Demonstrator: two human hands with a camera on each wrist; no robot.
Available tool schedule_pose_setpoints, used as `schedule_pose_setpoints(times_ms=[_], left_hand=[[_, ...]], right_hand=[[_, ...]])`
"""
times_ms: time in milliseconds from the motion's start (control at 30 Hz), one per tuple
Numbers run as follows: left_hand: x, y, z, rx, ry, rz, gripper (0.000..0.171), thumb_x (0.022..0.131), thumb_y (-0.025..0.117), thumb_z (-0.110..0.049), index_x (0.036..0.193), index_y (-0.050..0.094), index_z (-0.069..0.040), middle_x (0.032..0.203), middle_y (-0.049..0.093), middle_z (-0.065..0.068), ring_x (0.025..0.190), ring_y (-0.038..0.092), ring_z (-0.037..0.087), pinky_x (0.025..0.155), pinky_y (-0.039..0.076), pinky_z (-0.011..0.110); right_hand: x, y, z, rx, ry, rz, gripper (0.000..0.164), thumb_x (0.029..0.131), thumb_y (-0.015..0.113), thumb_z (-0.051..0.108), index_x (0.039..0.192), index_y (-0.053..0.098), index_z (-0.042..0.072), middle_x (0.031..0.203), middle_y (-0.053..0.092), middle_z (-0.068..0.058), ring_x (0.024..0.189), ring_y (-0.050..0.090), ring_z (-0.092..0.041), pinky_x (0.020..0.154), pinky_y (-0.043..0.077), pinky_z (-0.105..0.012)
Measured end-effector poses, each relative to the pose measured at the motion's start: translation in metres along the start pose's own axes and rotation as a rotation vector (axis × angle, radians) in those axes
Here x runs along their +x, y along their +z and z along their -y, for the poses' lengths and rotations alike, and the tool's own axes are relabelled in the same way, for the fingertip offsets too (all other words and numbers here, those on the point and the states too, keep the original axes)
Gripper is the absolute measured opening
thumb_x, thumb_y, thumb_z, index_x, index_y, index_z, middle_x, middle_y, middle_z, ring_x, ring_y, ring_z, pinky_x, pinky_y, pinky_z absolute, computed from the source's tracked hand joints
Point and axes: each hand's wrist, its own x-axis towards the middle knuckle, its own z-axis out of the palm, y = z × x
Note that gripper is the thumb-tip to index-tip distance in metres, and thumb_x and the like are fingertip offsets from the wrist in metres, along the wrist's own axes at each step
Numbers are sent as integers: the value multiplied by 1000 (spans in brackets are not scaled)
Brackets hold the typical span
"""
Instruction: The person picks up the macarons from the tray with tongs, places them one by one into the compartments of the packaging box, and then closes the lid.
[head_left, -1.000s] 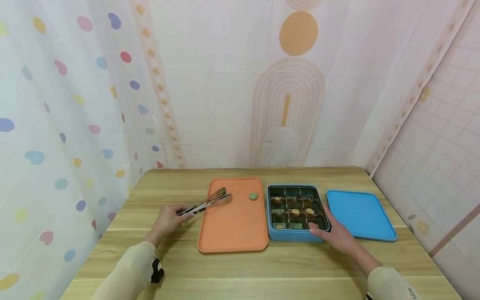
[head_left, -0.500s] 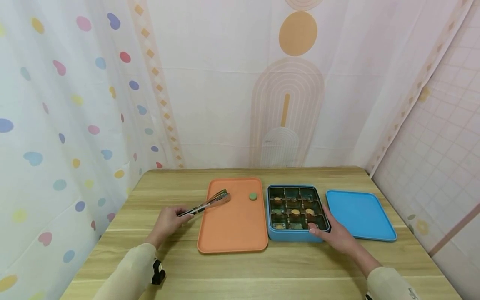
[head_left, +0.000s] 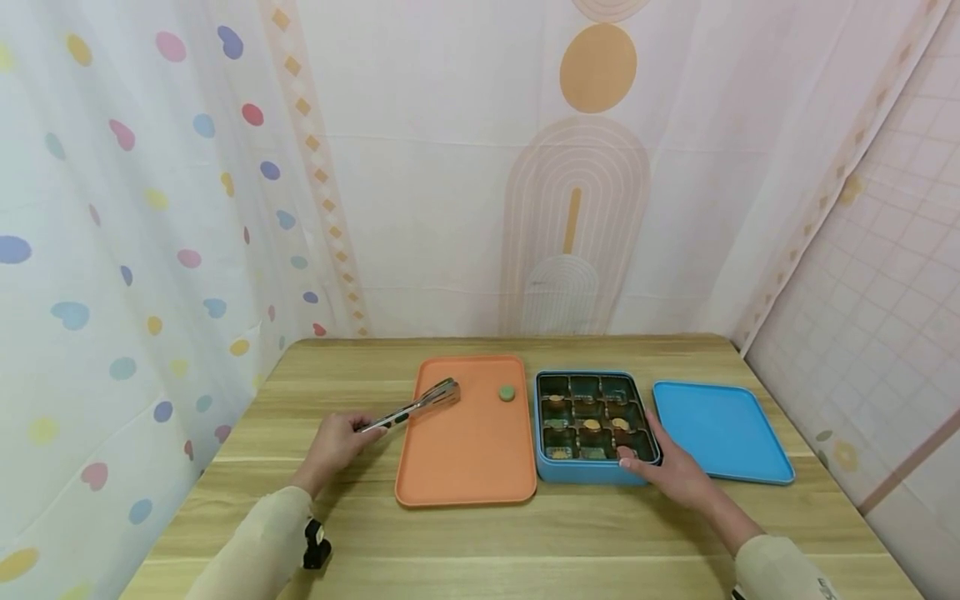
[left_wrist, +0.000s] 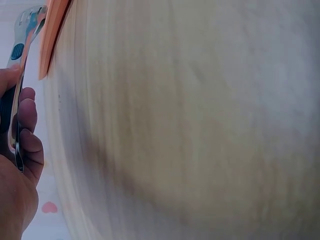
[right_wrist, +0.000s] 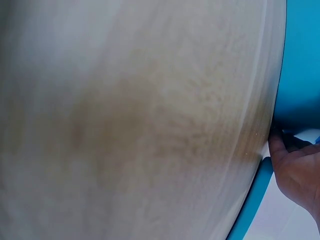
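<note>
Metal tongs (head_left: 420,406) with dark grips are held by the handle in my left hand (head_left: 337,446); the left wrist view shows fingers curled round the tongs (left_wrist: 17,85). Their arms lie close together, heads over the upper left of an orange tray (head_left: 468,467). Right of those heads, a small round green piece (head_left: 507,392) lies on the tray. My right hand (head_left: 675,473) holds the near right corner of a blue box (head_left: 581,472), thumb over the rim and fingers along the right side. Inside is a dark divided insert with small round pieces in several compartments.
A blue lid (head_left: 723,433) lies flat on the wooden table (head_left: 480,550), right of the box. The orange tray's right edge stands close beside the box. Behind the table hangs a patterned curtain (head_left: 435,208).
The tongs' arms have come together from spread to nearly closed over the tray. The left hand stays about where it was; the right hand, box and green piece have not moved.
</note>
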Motion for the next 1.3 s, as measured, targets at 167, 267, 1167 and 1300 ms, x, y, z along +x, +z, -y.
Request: schedule_pose_setpoints(times_ms=[167,267,1167,1300], left_hand=[[0,-1,-4,-13,-17,11,18,90,75,-27,83,71,-10,61,50,-4,56,43,13,49,33,26],[0,-1,-8,-33,-23,20,20,90,75,-29,84,70,-11,60,52,-3,54,45,13,48,34,26],[28,24,-65,-129,31,40,17,89,76,-26,91,75,-9,72,65,11,57,55,18,52,43,29],[33,31,-79,-173,36,62,16,90,76,-26,89,73,-10,72,63,17,56,51,16,50,41,28]], right_hand=[[0,0,1,2,3,2,106,92,66,52,160,-6,13,159,7,-32,139,21,-56,101,32,-68],[0,0,1,5,1,3,106,92,66,51,160,-6,13,159,6,-32,139,20,-55,101,32,-68],[-1,0,1,4,10,6,105,93,65,51,160,-6,12,159,7,-32,140,19,-55,101,32,-68],[-1,0,1,-2,3,3,105,92,65,51,160,-6,12,159,7,-32,139,20,-55,101,32,-68]])
